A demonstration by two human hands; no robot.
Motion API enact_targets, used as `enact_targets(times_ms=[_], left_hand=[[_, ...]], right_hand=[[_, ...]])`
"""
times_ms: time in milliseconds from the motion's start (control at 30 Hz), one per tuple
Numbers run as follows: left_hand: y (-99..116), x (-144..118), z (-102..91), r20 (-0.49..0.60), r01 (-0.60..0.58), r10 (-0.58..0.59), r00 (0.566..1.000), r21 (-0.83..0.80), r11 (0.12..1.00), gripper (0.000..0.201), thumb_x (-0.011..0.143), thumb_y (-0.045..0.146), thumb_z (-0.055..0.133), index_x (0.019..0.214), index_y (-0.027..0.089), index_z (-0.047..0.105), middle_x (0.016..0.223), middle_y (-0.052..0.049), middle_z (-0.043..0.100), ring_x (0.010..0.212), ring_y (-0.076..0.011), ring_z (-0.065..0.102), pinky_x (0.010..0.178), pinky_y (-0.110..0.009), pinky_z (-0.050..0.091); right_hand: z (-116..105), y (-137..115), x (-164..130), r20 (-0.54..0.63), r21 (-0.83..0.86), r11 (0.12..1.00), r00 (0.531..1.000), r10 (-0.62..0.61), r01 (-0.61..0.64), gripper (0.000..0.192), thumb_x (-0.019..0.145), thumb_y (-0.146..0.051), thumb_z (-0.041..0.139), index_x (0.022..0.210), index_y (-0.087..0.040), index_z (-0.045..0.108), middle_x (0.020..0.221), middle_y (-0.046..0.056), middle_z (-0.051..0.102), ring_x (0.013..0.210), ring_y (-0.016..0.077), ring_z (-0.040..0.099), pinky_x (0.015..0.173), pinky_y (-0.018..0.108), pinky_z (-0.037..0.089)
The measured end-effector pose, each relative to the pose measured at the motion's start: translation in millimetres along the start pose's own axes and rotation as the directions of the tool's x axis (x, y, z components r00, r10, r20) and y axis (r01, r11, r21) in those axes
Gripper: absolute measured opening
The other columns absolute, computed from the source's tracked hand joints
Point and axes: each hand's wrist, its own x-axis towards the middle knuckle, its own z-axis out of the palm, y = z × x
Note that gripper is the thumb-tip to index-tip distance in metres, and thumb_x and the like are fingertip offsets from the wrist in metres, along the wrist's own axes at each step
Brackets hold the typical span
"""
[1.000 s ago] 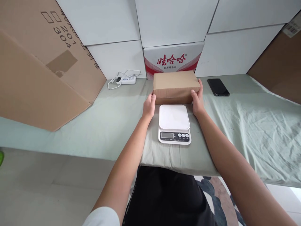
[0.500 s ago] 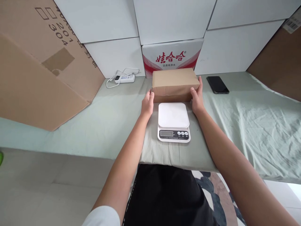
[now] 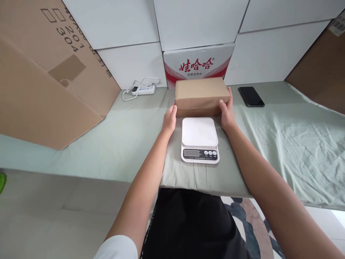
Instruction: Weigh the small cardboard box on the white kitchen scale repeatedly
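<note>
Soft green cloth (image 3: 129, 144) covers the long counter, and big white boxes (image 3: 199, 21) stand at the back, with a red-and-white box (image 3: 198, 66) among them. Big cardboard (image 3: 54, 104) leans in at the left, and more brown cardboard (image 3: 320, 68) is at the far right. A small brown box (image 3: 202, 88) sits in front of the red-and-white box, just behind a white scale (image 3: 199, 133). Its long side runs from left to right, so it lies across, between the two hands. The left hand (image 3: 169, 118) is pressed on its left end, and the right hand (image 3: 227, 112) grips its right end, with the thumb on the front. Neither hand is nearer, since both touch it. I cannot tell if its bottom rests on the cloth. A black phone (image 3: 251, 96) lies to the right, and a white plug thing (image 3: 143, 90) with a cord lies to the left. Since one second ago, the whole view has slid a tiny bit, but the small brown box, the hands and the white scale have kept their places beside each other.
</note>
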Motion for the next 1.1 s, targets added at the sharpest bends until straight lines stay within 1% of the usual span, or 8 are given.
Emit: enact_targets(times_ms=[200, 333, 400, 500, 600, 733, 900, 1100], left_hand=[[2.1, 4.0, -1.5, -0.027, -0.009, 0.007, 1.000, -0.075, 0.997, 0.080, 0.102, 0.081, 0.048, 0.152, 0.022, 0.068, 0.173, -0.011, 0.062, 0.170, -0.0315, 0.049, 0.142, -0.050, 0.039], [22.3, -8.6, -5.5, -0.021, -0.108, 0.107, 0.994, -0.083, 0.991, 0.085, 0.099, 0.086, 0.050, 0.154, 0.024, 0.068, 0.171, -0.010, 0.064, 0.169, -0.0329, 0.050, 0.142, -0.051, 0.039], [39.0, -28.9, -10.6, -0.015, -0.152, 0.151, 0.988, -0.086, 0.985, 0.083, 0.101, 0.084, 0.050, 0.156, 0.025, 0.068, 0.170, -0.009, 0.065, 0.168, -0.0331, 0.051, 0.142, -0.050, 0.040], [63.1, -76.5, -19.9, -0.028, -0.162, 0.160, 0.987, -0.099, 0.982, 0.079, 0.106, 0.080, 0.046, 0.160, 0.027, 0.065, 0.171, -0.008, 0.065, 0.167, -0.0322, 0.053, 0.141, -0.048, 0.042], [74.7, -124.8, -25.1, -0.008, -0.172, 0.173, 0.985, -0.111, 0.979, 0.076, 0.109, 0.076, 0.042, 0.164, 0.027, 0.061, 0.172, -0.009, 0.064, 0.165, -0.0329, 0.056, 0.138, -0.049, 0.047], [69.0, -155.2, -22.6, 0.026, -0.159, 0.162, 0.987, -0.084, 0.984, 0.077, 0.109, 0.075, 0.043, 0.166, 0.025, 0.059, 0.172, -0.011, 0.062, 0.163, -0.0345, 0.058, 0.137, -0.051, 0.048], [57.0, -157.3, -18.9, -0.038, -0.072, 0.071, 0.997, -0.041, 0.997, 0.080, 0.107, 0.078, 0.039, 0.164, 0.026, 0.061, 0.167, -0.011, 0.068, 0.162, -0.0347, 0.059, 0.134, -0.051, 0.053], [52.7, -158.2, -21.2, -0.055, -0.069, 0.069, 0.996, 0.001, 0.998, 0.080, 0.108, 0.078, 0.040, 0.164, 0.024, 0.061, 0.169, -0.010, 0.066, 0.163, -0.0347, 0.058, 0.134, -0.050, 0.052]], right_hand=[[4.3, -16.0, -8.9, -0.048, 0.001, 0.999, 0.998, -0.043, 0.043, 0.115, 0.084, -0.093, 0.053, 0.173, -0.025, 0.029, 0.188, 0.013, 0.033, 0.179, 0.0328, 0.026, 0.150, 0.059, 0.016], [-2.2, -42.2, -17.8, -0.095, -0.009, 0.988, 0.983, -0.157, 0.156, 0.112, 0.086, -0.094, 0.050, 0.174, -0.028, 0.028, 0.187, 0.013, 0.033, 0.177, 0.0367, 0.029, 0.148, 0.065, 0.015], [-14.0, -60.5, -30.8, -0.119, -0.026, 0.978, 0.970, -0.211, 0.209, 0.107, 0.088, -0.093, 0.050, 0.174, -0.032, 0.030, 0.187, 0.009, 0.032, 0.177, 0.0374, 0.028, 0.148, 0.066, 0.015], [-37.2, -81.2, -65.5, -0.111, -0.079, 0.959, 0.954, -0.278, 0.271, 0.098, 0.094, -0.084, 0.056, 0.175, -0.034, 0.033, 0.187, 0.009, 0.031, 0.179, 0.0390, 0.023, 0.148, 0.067, 0.019], [-53.8, -81.9, -102.5, -0.120, -0.113, 0.936, 0.931, -0.345, 0.333, 0.106, 0.087, -0.087, 0.063, 0.174, -0.032, 0.036, 0.182, 0.012, 0.039, 0.176, 0.0446, 0.026, 0.145, 0.072, 0.026], [-57.3, -65.4, -125.4, -0.161, -0.115, 0.929, 0.916, -0.366, 0.351, 0.104, 0.089, -0.086, 0.061, 0.175, -0.034, 0.033, 0.181, 0.013, 0.038, 0.171, 0.0448, 0.035, 0.144, 0.072, 0.027], [-56.3, -56.8, -129.7, -0.071, -0.206, 0.927, 0.940, -0.333, 0.313, 0.095, 0.094, -0.080, 0.059, 0.173, -0.035, 0.033, 0.179, 0.014, 0.041, 0.168, 0.0466, 0.040, 0.138, 0.081, 0.029], [-53.0, -64.4, -129.8, -0.059, -0.196, 0.945, 0.959, -0.276, 0.260, 0.096, 0.094, -0.082, 0.057, 0.172, -0.031, 0.033, 0.177, 0.017, 0.043, 0.166, 0.0453, 0.044, 0.137, 0.077, 0.035]])
